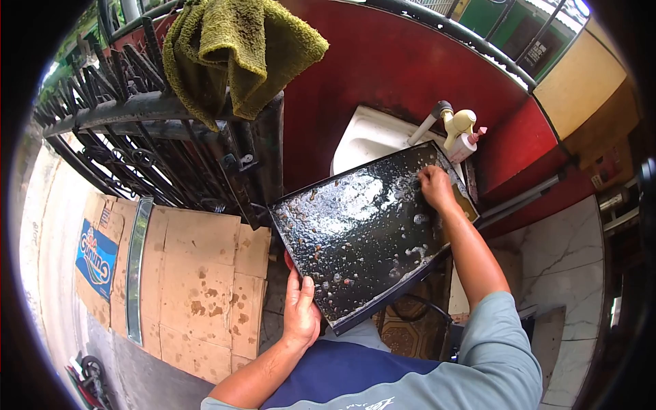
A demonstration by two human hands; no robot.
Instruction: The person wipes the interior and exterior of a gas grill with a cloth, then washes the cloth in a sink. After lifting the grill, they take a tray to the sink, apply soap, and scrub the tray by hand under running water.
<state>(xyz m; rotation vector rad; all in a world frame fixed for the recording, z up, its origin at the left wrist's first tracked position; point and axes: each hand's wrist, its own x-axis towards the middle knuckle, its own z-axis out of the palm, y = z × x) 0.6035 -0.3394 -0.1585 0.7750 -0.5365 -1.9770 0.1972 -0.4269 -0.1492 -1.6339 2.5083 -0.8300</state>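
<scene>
A black rectangular tray [369,225], wet and dotted with suds and drops, is tilted across the front of a white sink [369,140]. My left hand [301,311] grips its lower left edge, thumb on the near side; a bit of something red shows beside the fingers. On the tray's upper right part lies my right hand [434,186], fingers curled together against the wet surface; what they hold, if anything, is hidden. Just beyond the tray are a cream tap [459,123] and a pump bottle [462,147] with a pink top.
A green towel [239,55] hangs over a black metal gate [171,123] at the upper left. Flattened cardboard [198,280] with a metal strip [139,270] across it lies at the left. Behind the sink stands a red wall [396,68]. A motorbike [92,383] shows lower left.
</scene>
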